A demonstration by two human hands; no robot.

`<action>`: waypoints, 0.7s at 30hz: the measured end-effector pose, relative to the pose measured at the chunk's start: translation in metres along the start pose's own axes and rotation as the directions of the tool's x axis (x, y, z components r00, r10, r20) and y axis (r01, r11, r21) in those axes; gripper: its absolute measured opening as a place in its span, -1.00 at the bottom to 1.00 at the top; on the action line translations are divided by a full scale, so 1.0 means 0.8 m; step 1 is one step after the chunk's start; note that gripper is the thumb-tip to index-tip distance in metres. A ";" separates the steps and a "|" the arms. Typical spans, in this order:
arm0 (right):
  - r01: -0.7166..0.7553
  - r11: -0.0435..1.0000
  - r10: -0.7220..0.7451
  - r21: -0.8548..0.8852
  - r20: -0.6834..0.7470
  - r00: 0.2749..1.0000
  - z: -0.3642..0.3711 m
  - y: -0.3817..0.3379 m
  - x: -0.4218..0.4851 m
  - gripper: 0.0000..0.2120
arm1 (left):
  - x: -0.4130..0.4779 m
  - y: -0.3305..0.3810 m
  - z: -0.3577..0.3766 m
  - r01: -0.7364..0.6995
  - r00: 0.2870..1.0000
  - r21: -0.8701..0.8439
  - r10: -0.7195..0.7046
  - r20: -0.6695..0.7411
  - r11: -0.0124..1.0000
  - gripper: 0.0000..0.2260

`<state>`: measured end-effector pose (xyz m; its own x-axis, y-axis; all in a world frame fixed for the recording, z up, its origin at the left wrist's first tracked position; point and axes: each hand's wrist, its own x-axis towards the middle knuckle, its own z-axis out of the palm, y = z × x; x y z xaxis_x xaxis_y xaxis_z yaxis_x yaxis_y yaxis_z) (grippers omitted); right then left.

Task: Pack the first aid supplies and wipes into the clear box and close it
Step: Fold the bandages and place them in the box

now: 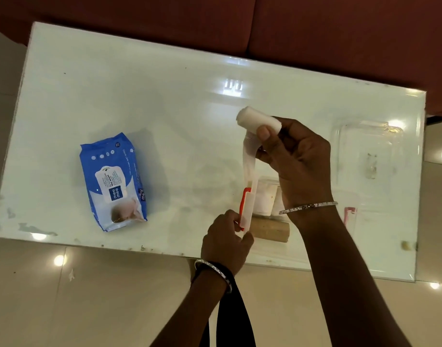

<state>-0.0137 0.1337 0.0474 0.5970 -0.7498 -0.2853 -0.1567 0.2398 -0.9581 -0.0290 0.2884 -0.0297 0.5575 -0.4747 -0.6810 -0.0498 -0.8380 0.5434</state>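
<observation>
Both hands are busy with one white bandage roll [258, 122]: the right hand [300, 159] has its fingers [263, 133] closed round the roll above the worktop [164, 108], while the left hand [227, 242] pinches the loose end, where a red and white clip [247, 211] sits, so a tail of bandage hangs stretched between them. To do this step well, I judge the tail should be wound back snugly onto the roll, kept flat and untwisted, and the clip fastened so it cannot unravel inside the box. Beneath the bandage roll lie a white pad [265, 196] and a tan roll [270, 230], partly hidden by the right wrist. Well to the left of the bandage roll lies the blue wipes pack [113, 186]. Off to its right sits the clear box [372, 156], hard to make out against the glare; whether its lid is on I cannot tell.
</observation>
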 end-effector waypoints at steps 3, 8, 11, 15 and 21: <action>-0.014 0.998 0.014 0.065 0.005 1.000 0.005 -0.008 0.010 -0.84 | 0.000 -0.001 0.000 -0.025 0.999 -0.038 0.023 -0.045 0.999 -0.82; -0.026 0.973 0.031 0.228 -0.021 0.999 0.012 -0.038 0.041 -0.84 | 0.002 -0.006 -0.014 -0.038 0.998 -0.034 0.036 -0.058 0.999 -0.83; -0.028 0.964 0.040 0.263 -0.039 0.998 0.009 -0.055 0.058 -0.77 | 0.006 -0.009 -0.029 -0.012 0.998 -0.044 0.010 -0.054 0.999 -0.82; -0.099 0.965 0.083 0.244 0.076 0.994 -0.008 -0.064 0.055 -0.75 | 0.015 -0.003 -0.067 -0.043 0.992 -0.176 0.022 -0.121 0.983 -0.78; -0.286 0.938 0.242 0.197 0.220 0.945 -0.024 -0.038 0.006 -0.71 | 0.016 0.049 -0.151 -0.402 0.872 -0.414 0.204 -0.444 0.817 -0.75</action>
<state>-0.0210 0.1110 0.0744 0.6993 -0.5147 -0.4960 -0.1628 0.5609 -0.8117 0.0766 0.2818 0.0424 0.8445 -0.4652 -0.2652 0.0787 -0.3822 0.9207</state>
